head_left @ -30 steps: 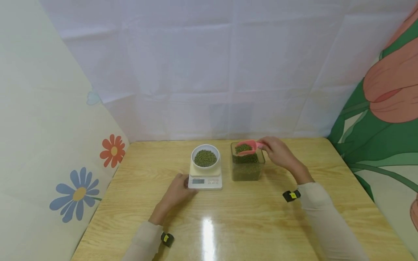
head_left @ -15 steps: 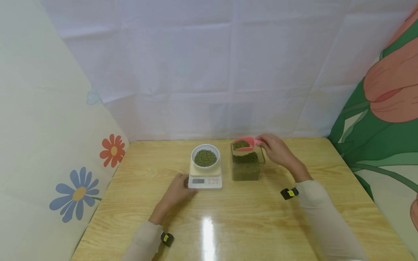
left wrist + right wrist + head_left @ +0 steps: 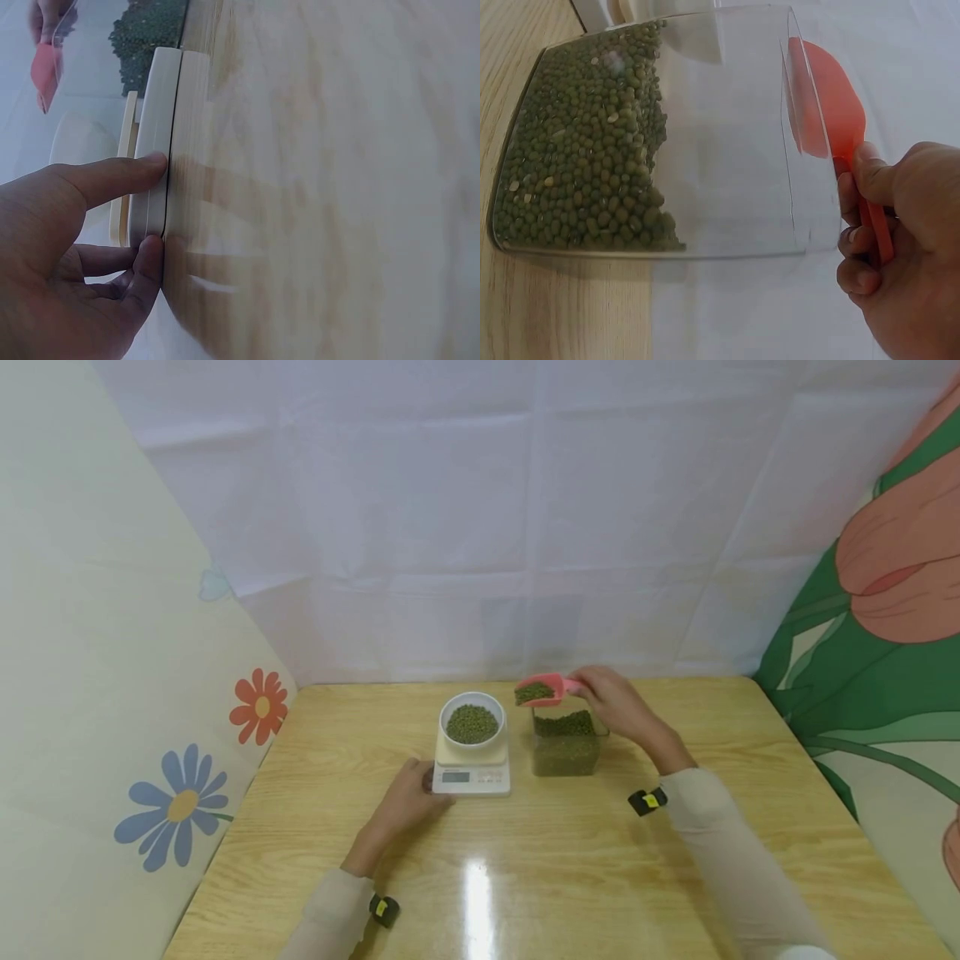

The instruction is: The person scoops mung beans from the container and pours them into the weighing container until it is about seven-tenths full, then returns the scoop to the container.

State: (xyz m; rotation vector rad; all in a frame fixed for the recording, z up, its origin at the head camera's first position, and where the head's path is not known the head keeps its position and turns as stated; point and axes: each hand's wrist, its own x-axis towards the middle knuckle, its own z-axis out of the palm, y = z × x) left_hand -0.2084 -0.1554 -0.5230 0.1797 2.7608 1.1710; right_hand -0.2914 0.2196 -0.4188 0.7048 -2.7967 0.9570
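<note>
A white kitchen scale (image 3: 491, 787) bears a white bowl (image 3: 442, 731) of green mung beans. My left hand (image 3: 409, 797) grips the scale's near left corner, thumb and fingertips against its edge (image 3: 156, 112). My right hand (image 3: 611, 703) holds the handle of a pink scoop (image 3: 553, 683) heaped with mung beans (image 3: 534, 692). The scoop hangs above the far left rim of a clear square container (image 3: 566, 764), its mouth towards the bowl. Through the container wall (image 3: 727, 135) in the right wrist view, the mung beans (image 3: 592, 150) inside lie in a sloping heap.
The wooden table (image 3: 555, 868) carries the scale and the container side by side, a narrow gap between them. A white cloth backdrop (image 3: 420, 527) rises at the table's back edge. Flower-printed panels (image 3: 180, 806) stand at both sides.
My right hand has lifted the loaded scoop out of the container's mouth and moved it left, towards the bowl. The left hand and the scale have stayed put.
</note>
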